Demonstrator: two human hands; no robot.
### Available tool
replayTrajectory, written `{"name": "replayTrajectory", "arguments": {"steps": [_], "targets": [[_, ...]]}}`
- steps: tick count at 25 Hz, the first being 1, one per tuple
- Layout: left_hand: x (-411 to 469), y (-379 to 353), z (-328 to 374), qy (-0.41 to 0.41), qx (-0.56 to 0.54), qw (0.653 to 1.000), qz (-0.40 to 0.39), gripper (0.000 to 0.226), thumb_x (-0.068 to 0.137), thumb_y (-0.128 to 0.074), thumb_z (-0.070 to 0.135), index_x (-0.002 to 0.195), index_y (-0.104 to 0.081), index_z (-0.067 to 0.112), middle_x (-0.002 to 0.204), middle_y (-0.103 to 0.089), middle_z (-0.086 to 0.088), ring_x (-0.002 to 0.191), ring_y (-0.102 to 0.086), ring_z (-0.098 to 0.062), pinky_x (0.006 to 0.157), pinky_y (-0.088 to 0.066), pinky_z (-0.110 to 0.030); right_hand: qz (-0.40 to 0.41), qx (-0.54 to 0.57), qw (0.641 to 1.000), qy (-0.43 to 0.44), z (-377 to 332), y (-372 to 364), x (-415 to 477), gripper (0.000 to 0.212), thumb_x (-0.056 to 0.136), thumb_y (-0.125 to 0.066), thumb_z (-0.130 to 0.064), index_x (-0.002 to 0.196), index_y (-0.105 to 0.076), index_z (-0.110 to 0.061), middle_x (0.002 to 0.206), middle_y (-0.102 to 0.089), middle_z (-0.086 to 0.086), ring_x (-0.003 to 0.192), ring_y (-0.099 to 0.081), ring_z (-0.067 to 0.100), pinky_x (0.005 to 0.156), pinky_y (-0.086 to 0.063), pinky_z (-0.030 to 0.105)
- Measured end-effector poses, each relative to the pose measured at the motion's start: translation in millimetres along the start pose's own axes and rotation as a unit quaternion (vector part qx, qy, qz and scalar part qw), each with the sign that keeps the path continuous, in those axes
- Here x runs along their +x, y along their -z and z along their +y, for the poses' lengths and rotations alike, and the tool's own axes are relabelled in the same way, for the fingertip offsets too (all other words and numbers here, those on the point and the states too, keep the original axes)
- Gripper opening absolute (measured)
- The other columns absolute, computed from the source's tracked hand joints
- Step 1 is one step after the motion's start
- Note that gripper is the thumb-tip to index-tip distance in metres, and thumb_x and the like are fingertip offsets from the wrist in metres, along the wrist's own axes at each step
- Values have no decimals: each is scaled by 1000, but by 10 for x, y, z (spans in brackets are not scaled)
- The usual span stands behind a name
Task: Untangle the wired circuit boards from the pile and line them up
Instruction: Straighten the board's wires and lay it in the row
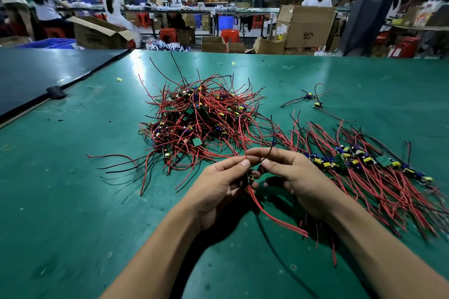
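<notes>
A tangled pile of small circuit boards with red and black wires (196, 119) lies in the middle of the green table (73, 201). To the right, a row of boards (359, 160) lies lined up, their wires trailing toward me. My left hand (218, 187) holds one small board (250, 178) between its curled fingers and pinches a red wire at its tip. My right hand (291, 177) pinches a black wire (268, 153) that rises from that board. Red wires from the board hang down between my wrists.
Two loose boards with wires (313, 101) lie apart at the far right. A dark mat (36, 75) covers the table's far left corner. Beyond the table's far edge stand cardboard boxes (303, 26), red stools and seated people at other benches.
</notes>
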State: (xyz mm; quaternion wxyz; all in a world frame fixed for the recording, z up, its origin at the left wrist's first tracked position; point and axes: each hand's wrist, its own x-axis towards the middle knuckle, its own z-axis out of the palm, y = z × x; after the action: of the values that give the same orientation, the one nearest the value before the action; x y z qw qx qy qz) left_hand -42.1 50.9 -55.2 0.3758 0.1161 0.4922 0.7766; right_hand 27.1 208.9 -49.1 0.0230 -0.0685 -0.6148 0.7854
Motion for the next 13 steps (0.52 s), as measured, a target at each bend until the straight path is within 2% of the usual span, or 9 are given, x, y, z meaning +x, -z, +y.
{"name": "replayTrajectory", "arguments": {"steps": [2,4,6,10,13], "targets": [[1,6,-3,0,21,1000,6,17,88,-61,14,102,-68,7,79,-71,-12,56,-65,-18,55,-56,-25,-14,-35,999,4,-16,15,-18,29,87,-65,-2,111,-75,-15,113,-75,5,77,-71,12,67,-55,21],[-12,12,-8,8,44,999,-13,21,86,-62,18,104,-61,7,78,-70,-12,55,-64,-19,49,-54,-25,-22,-77,997,4,-8,11,-29,39,80,-75,-17,118,-72,-17,108,-75,1,70,-67,9,60,-47,17],[-28,1,-18,23,27,998,-45,27,87,-61,16,111,-56,4,81,-69,-16,55,-64,-19,50,-52,-25,-26,-86,996,2,1,-4,-38,39,79,-77,-28,117,-73,-19,101,-76,2,69,-67,11,55,-46,15],[-56,-2,2,46,20,994,-97,21,86,-59,11,105,-54,4,86,-69,-16,56,-65,-18,49,-52,-22,-1,-14,1000,16,-8,-54,-23,19,71,-82,-31,85,-77,-19,85,-73,4,69,-69,13,58,-56,23],[-60,4,11,42,40,992,-114,11,87,-57,12,97,-54,8,86,-66,-16,59,-67,-19,50,-53,-23,32,-19,999,24,1,-74,0,20,64,-84,-35,74,-74,-21,74,-69,0,63,-64,9,57,-54,21]]}}
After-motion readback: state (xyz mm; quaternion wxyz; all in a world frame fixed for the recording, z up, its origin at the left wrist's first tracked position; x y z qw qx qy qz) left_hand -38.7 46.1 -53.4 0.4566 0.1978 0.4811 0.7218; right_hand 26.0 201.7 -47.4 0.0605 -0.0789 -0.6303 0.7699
